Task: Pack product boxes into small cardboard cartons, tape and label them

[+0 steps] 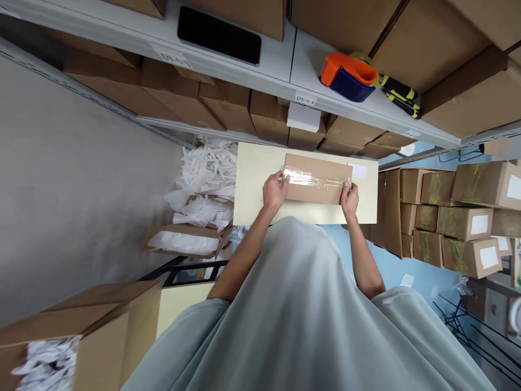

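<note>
A long, flat cardboard box lies on a cream tabletop, with clear shiny tape running along its middle. My left hand grips the box's left end, fingers bent over the tape there. At the opposite end my right hand holds the right edge, its thumb up on the box near the tape's end. A white paper label lies on the tabletop just beyond the box's right corner.
On the shelf above sit a black phone, an orange and blue tape dispenser and black-yellow cutters. Taped cartons are stacked at right. White packing scraps lie at left. An open carton stands at lower left.
</note>
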The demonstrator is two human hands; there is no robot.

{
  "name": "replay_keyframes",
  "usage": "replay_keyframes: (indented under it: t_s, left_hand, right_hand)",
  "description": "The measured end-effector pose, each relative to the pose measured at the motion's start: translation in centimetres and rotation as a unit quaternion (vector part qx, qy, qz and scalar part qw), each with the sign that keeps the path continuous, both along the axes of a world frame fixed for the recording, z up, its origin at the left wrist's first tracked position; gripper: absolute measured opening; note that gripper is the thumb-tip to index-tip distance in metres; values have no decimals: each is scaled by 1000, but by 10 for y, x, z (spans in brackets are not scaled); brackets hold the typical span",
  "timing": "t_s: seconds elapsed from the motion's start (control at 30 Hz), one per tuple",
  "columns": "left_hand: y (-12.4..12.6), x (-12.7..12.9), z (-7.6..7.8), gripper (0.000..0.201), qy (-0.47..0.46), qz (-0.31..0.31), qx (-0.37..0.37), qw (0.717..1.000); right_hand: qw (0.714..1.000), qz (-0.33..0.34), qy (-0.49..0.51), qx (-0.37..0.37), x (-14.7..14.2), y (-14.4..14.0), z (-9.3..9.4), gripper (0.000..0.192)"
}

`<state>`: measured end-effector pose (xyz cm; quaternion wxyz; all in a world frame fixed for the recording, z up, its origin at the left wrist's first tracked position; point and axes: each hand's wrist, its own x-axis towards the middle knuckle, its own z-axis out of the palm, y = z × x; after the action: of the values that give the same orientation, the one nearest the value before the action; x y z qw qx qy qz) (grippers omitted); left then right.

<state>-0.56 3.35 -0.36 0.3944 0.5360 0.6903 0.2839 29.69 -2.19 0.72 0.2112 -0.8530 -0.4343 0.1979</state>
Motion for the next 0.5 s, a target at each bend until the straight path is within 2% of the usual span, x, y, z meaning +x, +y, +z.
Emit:
replay_keyframes:
  t_s: [0.1, 0.2, 0.3, 0.37, 0.5]
  left_hand:
    - [3, -8, 9, 32, -18, -22, 10, 1000]
    - [9, -24, 16, 34, -40, -36, 54, 997]
    - [7, -45, 17, 35, -52, -60, 98, 992]
    - [-1, -58, 11, 38, -31, -82, 84, 993]
    - [-29, -79, -15, 37, 24, -106, -24, 994]
  right_hand:
    - [1000, 9, 15, 16, -11, 0, 12, 84]
    - [997, 21, 29, 65, -16, -3, 23, 77]
    - [992, 8, 42, 117, -21, -16, 23, 68]
    - [991, -3, 57, 124, -26, -31, 17, 59]
    - [992, -41, 103, 57, -43, -65, -6, 39]
